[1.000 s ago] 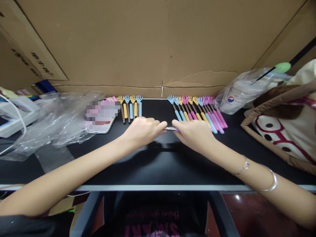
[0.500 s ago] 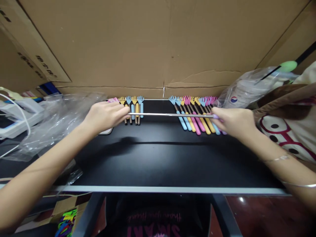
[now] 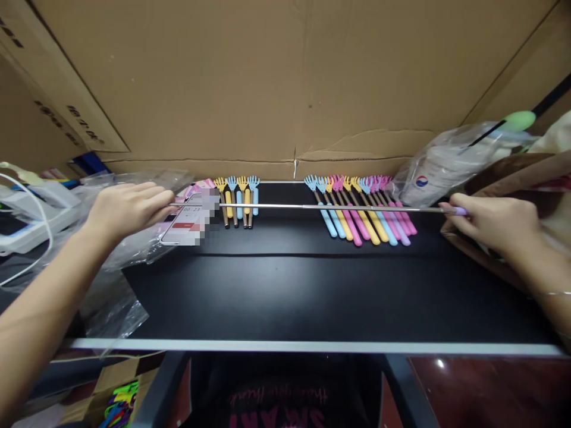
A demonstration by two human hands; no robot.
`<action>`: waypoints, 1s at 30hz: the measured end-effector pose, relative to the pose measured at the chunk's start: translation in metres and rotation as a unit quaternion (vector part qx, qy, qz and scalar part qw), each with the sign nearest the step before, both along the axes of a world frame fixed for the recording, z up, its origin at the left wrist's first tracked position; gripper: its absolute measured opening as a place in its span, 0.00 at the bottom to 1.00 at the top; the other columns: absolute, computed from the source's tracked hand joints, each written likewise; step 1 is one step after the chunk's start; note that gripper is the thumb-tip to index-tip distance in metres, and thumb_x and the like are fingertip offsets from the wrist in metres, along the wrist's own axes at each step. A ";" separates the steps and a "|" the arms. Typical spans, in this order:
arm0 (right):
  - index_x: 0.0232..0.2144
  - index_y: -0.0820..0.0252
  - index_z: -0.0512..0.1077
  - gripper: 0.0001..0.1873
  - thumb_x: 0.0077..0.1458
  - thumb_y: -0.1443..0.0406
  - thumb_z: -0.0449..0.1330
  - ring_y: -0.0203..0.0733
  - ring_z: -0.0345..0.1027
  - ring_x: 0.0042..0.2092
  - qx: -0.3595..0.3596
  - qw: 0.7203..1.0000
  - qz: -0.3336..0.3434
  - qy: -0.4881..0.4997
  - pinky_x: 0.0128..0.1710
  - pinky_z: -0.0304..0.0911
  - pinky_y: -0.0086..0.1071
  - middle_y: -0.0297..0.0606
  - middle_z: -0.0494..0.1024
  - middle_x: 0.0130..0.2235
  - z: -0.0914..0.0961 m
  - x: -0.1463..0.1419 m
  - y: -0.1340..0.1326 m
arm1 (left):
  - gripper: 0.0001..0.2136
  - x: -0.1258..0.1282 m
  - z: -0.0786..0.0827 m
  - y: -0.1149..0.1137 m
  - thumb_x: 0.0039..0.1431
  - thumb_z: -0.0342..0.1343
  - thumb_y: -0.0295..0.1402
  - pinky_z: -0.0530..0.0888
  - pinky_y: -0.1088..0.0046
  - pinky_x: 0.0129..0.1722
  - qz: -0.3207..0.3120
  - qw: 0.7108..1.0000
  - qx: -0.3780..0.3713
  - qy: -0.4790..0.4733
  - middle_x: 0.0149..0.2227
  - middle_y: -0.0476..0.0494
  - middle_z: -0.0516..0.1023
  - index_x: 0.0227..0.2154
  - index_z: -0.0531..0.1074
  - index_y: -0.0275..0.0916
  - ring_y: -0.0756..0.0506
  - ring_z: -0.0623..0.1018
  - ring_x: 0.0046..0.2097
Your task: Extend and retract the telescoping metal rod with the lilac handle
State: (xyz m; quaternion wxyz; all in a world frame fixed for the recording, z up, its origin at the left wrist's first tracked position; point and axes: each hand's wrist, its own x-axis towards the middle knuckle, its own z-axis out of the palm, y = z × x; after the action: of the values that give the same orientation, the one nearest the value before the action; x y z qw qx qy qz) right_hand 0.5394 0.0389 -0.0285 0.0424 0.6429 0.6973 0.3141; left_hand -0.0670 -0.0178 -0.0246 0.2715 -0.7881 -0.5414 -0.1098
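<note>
A telescopic back scratcher point(image 3: 276, 206) is stretched out level above the black table, its thin metal rod spanning the space between my hands. My left hand point(image 3: 129, 211) is closed round one end, and the claw there is hidden in the fingers. My right hand point(image 3: 495, 220) grips the other end, where a bit of purple handle shows. Behind the rod on the right lies a row of several back scratchers point(image 3: 357, 220) with blue, yellow, pink and purple handles. Several more back scratchers point(image 3: 241, 202), yellow and blue, lie in a group at the left.
A phone point(image 3: 185, 220) showing a timer lies near my left hand, beside crumpled clear plastic bags point(image 3: 120, 249). A cup in a plastic bag point(image 3: 432, 175) stands at the back right. Cardboard point(image 3: 267, 83) walls the back. Below the table edge point(image 3: 285, 346) sits a box of colourful items point(image 3: 120, 401).
My hands have moved apart, the left one leftward and the right one rightward. The metal rod between them is longer, and the phone has come into sight.
</note>
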 end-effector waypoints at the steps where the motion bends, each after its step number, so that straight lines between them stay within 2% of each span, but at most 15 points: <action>1: 0.24 0.56 0.63 0.14 0.52 0.54 0.48 0.40 0.61 0.27 -0.001 1.000 0.003 0.004 0.23 0.38 0.30 0.43 0.73 0.26 0.000 -0.002 -0.001 | 0.17 0.000 -0.001 0.001 0.61 0.37 0.41 0.51 0.70 0.26 -0.001 1.000 -0.001 0.000 0.23 0.49 0.66 0.23 0.64 0.39 0.48 0.70 0.32; 6: 0.22 0.56 0.63 0.16 0.53 0.53 0.46 0.40 0.62 0.26 0.014 0.999 0.034 0.032 0.23 0.41 0.29 0.43 0.74 0.25 -0.003 -0.008 -0.006 | 0.16 -0.001 -0.010 0.005 0.62 0.38 0.40 0.53 0.73 0.26 0.001 0.998 0.022 0.062 0.24 0.50 0.70 0.25 0.66 0.40 0.50 0.68 0.29; 9: 0.24 0.56 0.65 0.18 0.53 0.52 0.45 0.40 0.62 0.26 0.022 0.998 0.048 0.047 0.23 0.41 0.29 0.42 0.73 0.23 -0.004 -0.028 -0.008 | 0.15 0.013 -0.012 0.009 0.62 0.41 0.39 0.55 0.74 0.26 -0.030 0.998 0.018 0.053 0.25 0.51 0.73 0.26 0.69 0.40 0.51 0.69 0.28; 12: 0.28 0.57 0.69 0.19 0.54 0.53 0.45 0.40 0.63 0.26 -0.013 0.994 0.092 0.058 0.23 0.39 0.28 0.41 0.74 0.24 -0.003 -0.068 -0.012 | 0.15 0.046 -0.010 0.011 0.63 0.42 0.39 0.56 0.75 0.25 -0.078 0.993 0.025 0.085 0.28 0.50 0.76 0.27 0.70 0.40 0.50 0.72 0.29; 13: 0.29 0.57 0.70 0.19 0.54 0.53 0.45 0.40 0.63 0.26 -0.021 0.992 0.109 0.065 0.23 0.39 0.28 0.41 0.74 0.24 -0.002 -0.084 -0.015 | 0.16 0.060 -0.009 0.011 0.63 0.41 0.39 0.56 0.75 0.24 -0.085 0.991 0.048 0.089 0.27 0.49 0.76 0.26 0.69 0.40 0.50 0.72 0.28; 17: 0.30 0.56 0.71 0.15 0.53 0.58 0.47 0.38 0.63 0.24 -0.037 0.982 0.167 0.083 0.24 0.37 0.28 0.37 0.74 0.23 -0.003 -0.144 -0.031 | 0.17 0.120 -0.006 0.004 0.64 0.39 0.39 0.53 0.74 0.21 -0.124 0.986 0.037 0.104 0.23 0.48 0.74 0.25 0.68 0.39 0.50 0.73 0.26; 21: 0.30 0.56 0.71 0.13 0.55 0.60 0.48 0.37 0.65 0.25 -0.052 0.969 0.226 0.081 0.23 0.35 0.29 0.37 0.75 0.24 -0.004 -0.188 -0.052 | 0.15 0.167 -0.007 -0.008 0.64 0.41 0.39 0.48 0.74 0.20 -0.154 0.985 0.010 0.078 0.21 0.49 0.72 0.26 0.67 0.39 0.50 0.72 0.23; 25: 0.30 0.56 0.70 0.10 0.55 0.61 0.50 0.37 0.65 0.24 -0.061 0.964 0.249 0.075 0.23 0.34 0.29 0.36 0.73 0.22 -0.001 -0.214 -0.064 | 0.14 0.193 -0.009 -0.014 0.64 0.42 0.40 0.47 0.74 0.19 -0.161 0.985 -0.033 0.055 0.21 0.49 0.72 0.29 0.67 0.39 0.49 0.72 0.23; 30: 0.29 0.57 0.69 0.11 0.56 0.61 0.49 0.36 0.63 0.22 -0.044 0.965 0.252 0.064 0.22 0.32 0.29 0.35 0.72 0.20 -0.001 -0.225 -0.066 | 0.15 0.200 -0.008 -0.013 0.64 0.41 0.41 0.47 0.75 0.19 -0.156 0.986 -0.048 0.043 0.22 0.49 0.73 0.30 0.68 0.39 0.49 0.71 0.22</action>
State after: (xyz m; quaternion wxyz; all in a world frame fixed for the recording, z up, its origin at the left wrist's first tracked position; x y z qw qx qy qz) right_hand 0.3149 -0.0268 -0.0296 -0.0545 0.4624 0.8513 0.2419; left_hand 0.1327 -0.0309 -0.0329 0.2361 -0.8791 -0.4040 -0.0907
